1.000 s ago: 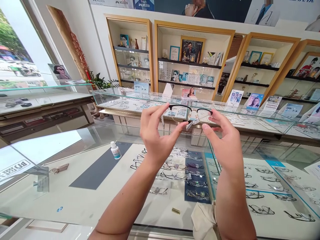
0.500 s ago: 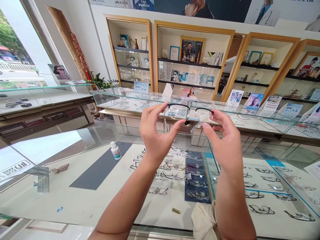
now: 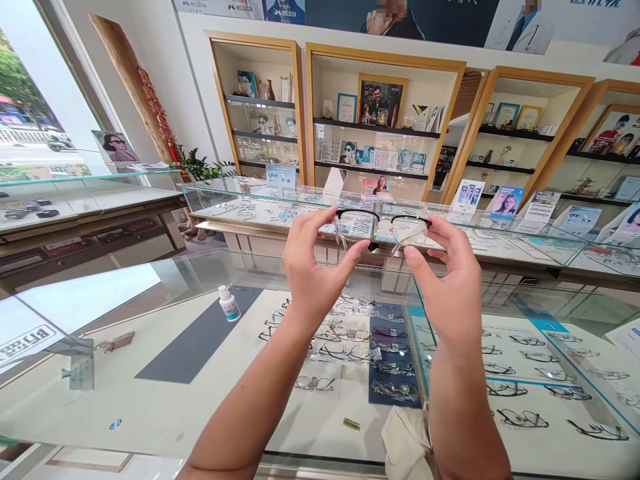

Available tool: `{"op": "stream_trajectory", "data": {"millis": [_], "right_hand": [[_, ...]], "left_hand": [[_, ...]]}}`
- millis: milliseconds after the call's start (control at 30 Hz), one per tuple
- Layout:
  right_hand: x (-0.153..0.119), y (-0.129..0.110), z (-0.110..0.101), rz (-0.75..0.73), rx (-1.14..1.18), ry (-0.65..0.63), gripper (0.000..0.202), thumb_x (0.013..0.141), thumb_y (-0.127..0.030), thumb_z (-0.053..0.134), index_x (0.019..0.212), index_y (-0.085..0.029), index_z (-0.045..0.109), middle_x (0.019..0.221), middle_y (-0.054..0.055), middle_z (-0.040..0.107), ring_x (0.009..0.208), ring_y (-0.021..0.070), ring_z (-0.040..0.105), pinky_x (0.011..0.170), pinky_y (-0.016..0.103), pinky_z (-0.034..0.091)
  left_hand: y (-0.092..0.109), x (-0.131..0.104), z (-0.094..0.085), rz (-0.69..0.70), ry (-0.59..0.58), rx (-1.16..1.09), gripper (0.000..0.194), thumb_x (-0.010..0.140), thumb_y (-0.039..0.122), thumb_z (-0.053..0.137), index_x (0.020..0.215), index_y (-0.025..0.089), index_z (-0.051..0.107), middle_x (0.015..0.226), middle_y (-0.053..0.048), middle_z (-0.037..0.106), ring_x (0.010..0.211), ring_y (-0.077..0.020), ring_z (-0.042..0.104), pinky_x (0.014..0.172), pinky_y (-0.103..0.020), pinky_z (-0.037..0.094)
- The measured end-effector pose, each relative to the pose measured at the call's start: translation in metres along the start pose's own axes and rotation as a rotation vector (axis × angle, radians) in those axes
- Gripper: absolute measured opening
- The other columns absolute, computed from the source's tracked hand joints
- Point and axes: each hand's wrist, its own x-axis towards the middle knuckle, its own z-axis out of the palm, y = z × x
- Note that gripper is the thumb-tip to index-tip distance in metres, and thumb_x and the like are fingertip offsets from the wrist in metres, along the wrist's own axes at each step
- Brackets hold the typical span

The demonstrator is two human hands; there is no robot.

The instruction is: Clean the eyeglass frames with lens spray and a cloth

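Note:
A pair of eyeglasses [image 3: 384, 217] with dark upper rims and clear lenses is held up in front of me, above the glass counter. My left hand [image 3: 317, 267] grips its left end between fingers and thumb. At the other end, my right hand [image 3: 445, 273] holds the frame the same way, thumb below the lens. The temples hang behind the lenses, partly seen through them. Under my forearms a beige cloth [image 3: 407, 440] lies at the counter's front edge, close to my right forearm. A small gold-coloured piece [image 3: 351, 423] rests left of the cloth.
A white bottle [image 3: 229, 304] stands on the glass counter [image 3: 190, 427] at left. Rows of glasses [image 3: 350, 333] are displayed beneath my arms, with more frames [image 3: 523, 418] at right. Further back run another glass showcase [image 3: 270, 213] and wooden shelves [image 3: 385, 127].
The eyeglasses have turned slightly in my hands, their right end shifting a little to the right and the temples now hanging differently. Both hands keep their grip.

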Motion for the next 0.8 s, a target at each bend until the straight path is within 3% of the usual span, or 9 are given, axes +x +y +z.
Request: {"op": "stream_trajectory", "data": {"millis": [433, 800], "right_hand": [[-0.0013, -0.0033, 0.0006, 0.036, 0.001, -0.025, 0.051, 0.097, -0.038, 0.071, 0.147, -0.031, 0.062, 0.147, 0.011, 0.067, 0.133, 0.0314, 0.065, 0.11, 0.057, 0.057], [-0.0021, -0.0074, 0.0017, -0.035, -0.036, 0.011, 0.049, 0.098, -0.038, 0.069, 0.145, -0.033, 0.061, 0.145, 0.009, 0.065, 0.132, 0.0319, 0.065, 0.109, 0.057, 0.057]], "left_hand": [[0.0032, 0.0012, -0.0005, 0.008, 0.021, -0.015, 0.048, 0.089, 0.041, 0.086, 0.13, 0.024, 0.069, 0.119, -0.009, 0.074, 0.109, -0.0247, 0.069, 0.087, -0.041, 0.059], [-0.0014, 0.0005, 0.0018, -0.06, -0.026, -0.015, 0.046, 0.092, 0.045, 0.081, 0.13, 0.024, 0.067, 0.12, -0.009, 0.074, 0.108, -0.0246, 0.071, 0.088, -0.042, 0.06]]}}
